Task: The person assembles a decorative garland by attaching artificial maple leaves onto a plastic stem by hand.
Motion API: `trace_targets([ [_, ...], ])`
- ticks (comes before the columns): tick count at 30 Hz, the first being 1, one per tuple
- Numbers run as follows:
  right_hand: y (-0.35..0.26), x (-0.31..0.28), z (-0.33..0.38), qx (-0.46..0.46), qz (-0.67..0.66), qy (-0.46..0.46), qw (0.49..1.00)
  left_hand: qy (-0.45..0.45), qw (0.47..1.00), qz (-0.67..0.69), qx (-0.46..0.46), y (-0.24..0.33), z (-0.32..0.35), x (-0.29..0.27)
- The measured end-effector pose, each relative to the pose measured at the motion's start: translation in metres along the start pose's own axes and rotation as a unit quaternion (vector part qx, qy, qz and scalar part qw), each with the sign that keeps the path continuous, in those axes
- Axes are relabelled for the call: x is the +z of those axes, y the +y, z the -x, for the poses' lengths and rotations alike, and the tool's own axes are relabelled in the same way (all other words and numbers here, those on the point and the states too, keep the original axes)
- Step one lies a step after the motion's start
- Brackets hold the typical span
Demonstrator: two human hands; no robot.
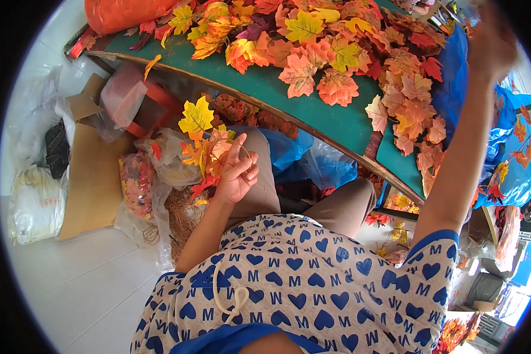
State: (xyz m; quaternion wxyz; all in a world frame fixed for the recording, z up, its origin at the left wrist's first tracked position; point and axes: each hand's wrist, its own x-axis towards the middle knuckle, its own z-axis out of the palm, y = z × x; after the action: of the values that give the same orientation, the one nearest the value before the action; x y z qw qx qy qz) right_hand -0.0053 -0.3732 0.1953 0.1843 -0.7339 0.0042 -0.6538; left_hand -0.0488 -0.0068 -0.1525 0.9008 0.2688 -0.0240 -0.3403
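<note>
My left hand (pixel 239 172) is above my lap, its index finger raised and the other fingers curled. It holds a small spray of artificial maple leaves (pixel 197 119) in yellow, orange and red, with thin brown stems. My right arm stretches out to the far right, and my right hand (pixel 493 46) is smeared by motion near the picture's edge, so its fingers cannot be read. It is nearest to blue plastic sheeting (pixel 453 74). A large heap of artificial maple leaves (pixel 330 44) in red, orange and yellow covers much of the green table (pixel 230 74) before me.
A red plastic bag (pixel 124 13) rests at the table's far left corner. On the floor to the left stand an open cardboard box (pixel 94 171), a clear bag of leaves (pixel 137 184) and white plastic sacks (pixel 36 203). Blue bags (pixel 321 162) lie under the table.
</note>
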Motion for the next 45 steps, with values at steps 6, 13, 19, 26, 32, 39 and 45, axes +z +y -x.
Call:
trace_targets([
  [6,0.016,0.049,0.145,-0.142,0.008,-0.5,0.854,0.006,1.0,-0.003,-0.012,0.0,0.004,0.004],
  [13,0.021,0.077,0.214,-0.192,0.107,-0.56,0.799,0.007,1.0,-0.002,-0.009,0.005,0.005,0.0],
  [19,0.024,0.077,0.225,-0.193,0.185,-0.545,0.795,0.024,1.0,-0.005,-0.015,0.002,0.006,0.008],
  [26,0.03,0.064,0.201,-0.085,0.108,-0.523,0.841,0.012,1.0,0.003,0.007,0.006,0.014,0.003],
  [32,0.082,0.02,0.141,0.138,0.098,-0.452,0.876,0.013,1.0,0.018,0.002,0.005,0.015,0.009],
  [39,0.108,0.006,0.075,0.45,-0.234,-0.007,0.861,-0.016,1.0,0.012,0.023,0.002,0.004,0.014],
  [45,0.033,-0.003,0.136,0.441,-0.398,-0.213,0.776,-0.008,0.996,-0.048,0.074,0.003,0.008,0.04],
])
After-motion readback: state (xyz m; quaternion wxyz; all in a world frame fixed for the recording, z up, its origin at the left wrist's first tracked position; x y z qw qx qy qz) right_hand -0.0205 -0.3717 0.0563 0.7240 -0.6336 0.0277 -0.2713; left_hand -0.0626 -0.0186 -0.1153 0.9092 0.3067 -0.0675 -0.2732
